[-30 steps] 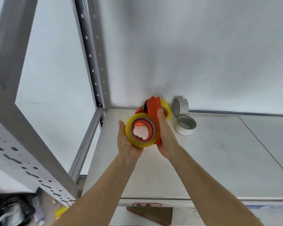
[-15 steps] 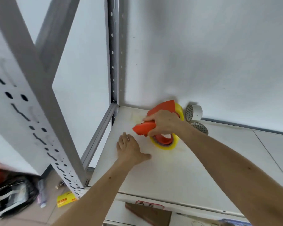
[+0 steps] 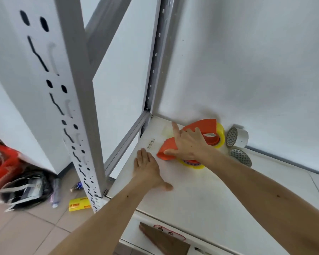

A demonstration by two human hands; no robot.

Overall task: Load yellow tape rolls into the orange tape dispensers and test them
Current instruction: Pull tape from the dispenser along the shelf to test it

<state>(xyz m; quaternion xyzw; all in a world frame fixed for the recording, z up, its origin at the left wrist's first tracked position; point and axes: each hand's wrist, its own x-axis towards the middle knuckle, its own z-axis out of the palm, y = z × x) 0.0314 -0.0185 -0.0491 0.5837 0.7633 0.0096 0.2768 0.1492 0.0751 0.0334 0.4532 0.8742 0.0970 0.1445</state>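
Your right hand [image 3: 189,144] grips the orange dispenser [image 3: 175,144] against the shelf [image 3: 201,199], index finger pointing out; a yellow roll [image 3: 193,163] sits under your wrist. A second dispenser [image 3: 204,126] with its roll [image 3: 221,134] lies just beyond your knuckles. Your left hand [image 3: 147,170] rests flat and open, just short of the dispenser's tip. Two white rolls [image 3: 237,138] stand beyond your forearm, by the wall. A tape scrap [image 3: 151,143] lies ahead of your left fingers.

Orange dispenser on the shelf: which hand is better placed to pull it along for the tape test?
Right. The right hand already grips the orange dispenser; the left hand lies flat on the shelf beside it.
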